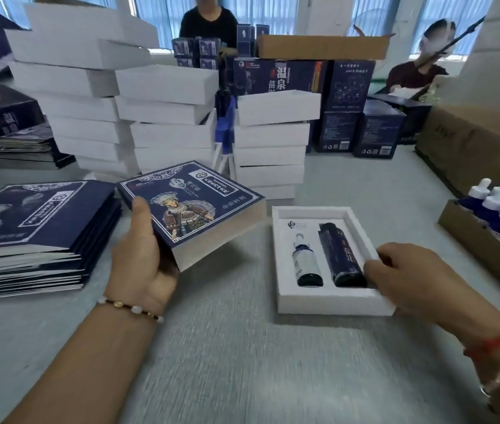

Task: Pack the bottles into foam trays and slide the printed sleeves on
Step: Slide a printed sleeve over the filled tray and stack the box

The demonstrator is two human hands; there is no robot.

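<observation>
My left hand (143, 258) grips a sleeved box (193, 209) by its near corner, holding it tilted above the table; the dark blue printed sleeve shows a figure in costume and white foam shows at the box's side. To its right a white foam tray (331, 296) lies on the table. A dropper bottle (306, 261) sits in its left slot and a dark tube (342, 255) in its right slot. My right hand (410, 276) holds the tray's near right edge, fingertips touching the tube's near end.
A pile of flat printed sleeves (34, 228) lies at the left. Stacks of white foam trays (169, 117) rise behind. A cardboard box of dropper bottles (499, 215) stands at the right edge. Dark blue cartons (349, 111) and two people are at the back.
</observation>
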